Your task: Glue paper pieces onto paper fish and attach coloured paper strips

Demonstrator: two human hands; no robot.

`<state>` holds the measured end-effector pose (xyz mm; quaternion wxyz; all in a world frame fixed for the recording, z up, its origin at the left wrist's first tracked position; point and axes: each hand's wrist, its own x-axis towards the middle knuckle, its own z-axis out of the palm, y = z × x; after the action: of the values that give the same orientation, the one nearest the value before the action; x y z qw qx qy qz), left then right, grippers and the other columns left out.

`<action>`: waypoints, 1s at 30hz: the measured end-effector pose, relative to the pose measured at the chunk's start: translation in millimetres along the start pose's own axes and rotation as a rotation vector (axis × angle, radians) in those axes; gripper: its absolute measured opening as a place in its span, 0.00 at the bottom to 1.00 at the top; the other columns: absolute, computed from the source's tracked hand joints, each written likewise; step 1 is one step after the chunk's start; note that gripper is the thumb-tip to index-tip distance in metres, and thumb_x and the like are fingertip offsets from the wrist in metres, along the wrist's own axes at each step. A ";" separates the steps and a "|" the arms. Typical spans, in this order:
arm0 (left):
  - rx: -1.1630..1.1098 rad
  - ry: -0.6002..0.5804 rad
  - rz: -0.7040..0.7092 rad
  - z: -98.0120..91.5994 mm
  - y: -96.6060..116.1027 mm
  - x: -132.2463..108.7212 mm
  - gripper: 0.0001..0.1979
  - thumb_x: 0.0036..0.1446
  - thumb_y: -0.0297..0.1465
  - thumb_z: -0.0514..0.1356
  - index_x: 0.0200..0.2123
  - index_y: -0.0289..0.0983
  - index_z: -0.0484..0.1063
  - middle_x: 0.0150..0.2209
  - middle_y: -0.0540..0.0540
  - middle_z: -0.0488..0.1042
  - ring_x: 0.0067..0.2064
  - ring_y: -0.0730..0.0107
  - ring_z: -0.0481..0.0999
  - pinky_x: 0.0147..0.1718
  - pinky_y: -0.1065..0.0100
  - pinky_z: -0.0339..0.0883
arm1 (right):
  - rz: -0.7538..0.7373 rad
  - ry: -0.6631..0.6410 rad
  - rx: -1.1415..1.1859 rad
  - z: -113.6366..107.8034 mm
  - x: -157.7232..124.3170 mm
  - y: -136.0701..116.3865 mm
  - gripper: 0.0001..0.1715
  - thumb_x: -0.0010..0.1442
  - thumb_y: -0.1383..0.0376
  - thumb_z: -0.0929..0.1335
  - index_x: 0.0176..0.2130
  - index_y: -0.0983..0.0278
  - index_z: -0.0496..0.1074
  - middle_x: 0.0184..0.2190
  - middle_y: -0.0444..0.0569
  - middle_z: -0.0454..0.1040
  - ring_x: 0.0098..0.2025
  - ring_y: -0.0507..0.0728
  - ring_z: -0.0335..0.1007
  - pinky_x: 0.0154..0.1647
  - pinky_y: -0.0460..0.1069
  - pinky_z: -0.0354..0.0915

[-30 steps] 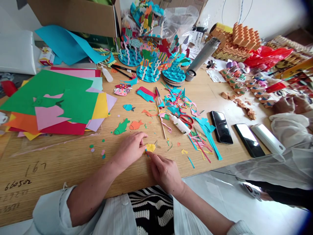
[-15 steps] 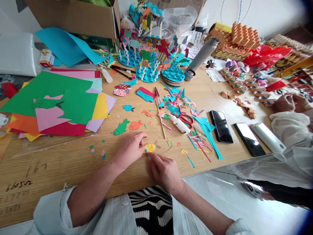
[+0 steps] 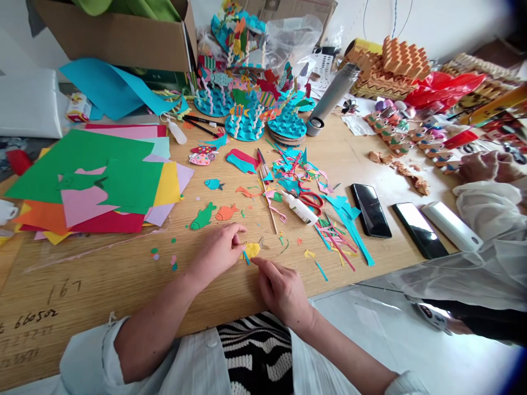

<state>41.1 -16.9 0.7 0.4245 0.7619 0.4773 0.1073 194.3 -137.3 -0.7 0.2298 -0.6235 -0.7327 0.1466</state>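
A small yellow paper fish (image 3: 251, 250) lies on the wooden table (image 3: 123, 280), with a thin teal paper strip (image 3: 246, 258) at its left end. My left hand (image 3: 217, 250) rests just left of the fish, its fingertips at the fish's edge. My right hand (image 3: 282, 291) lies below it, the index fingertip at the fish's lower edge. Whether either hand grips the paper is hard to tell. A green paper fish (image 3: 203, 216) and an orange paper fish (image 3: 226, 213) lie above my hands.
Stacked coloured paper sheets (image 3: 94, 189) lie to the left. Paper scraps (image 3: 288, 178), a glue bottle (image 3: 300, 208), red-handled scissors (image 3: 310, 202) and several phones stand right of my hands. Another person's hand (image 3: 488, 167) is at the far right. A cardboard box (image 3: 115, 44) stands behind.
The teal strip shows more clearly below the yellow fish, and my right fingertip has shifted slightly right. The whole view has tilted a little.
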 end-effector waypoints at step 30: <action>0.225 -0.103 0.060 -15.5 3.7 -7.8 0.05 0.50 0.25 0.63 0.32 0.39 0.72 0.40 0.46 0.74 0.44 0.62 0.75 0.44 0.64 0.66 | -0.028 -0.198 -0.085 -35.1 55.3 25.3 0.12 0.61 0.76 0.65 0.39 0.65 0.75 0.41 0.54 0.70 0.46 0.59 0.68 0.52 0.55 0.64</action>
<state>30.6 -15.6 14.8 0.3569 0.8231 0.4408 0.0264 227.4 -81.0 25.0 0.1317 -0.6047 -0.7662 0.1731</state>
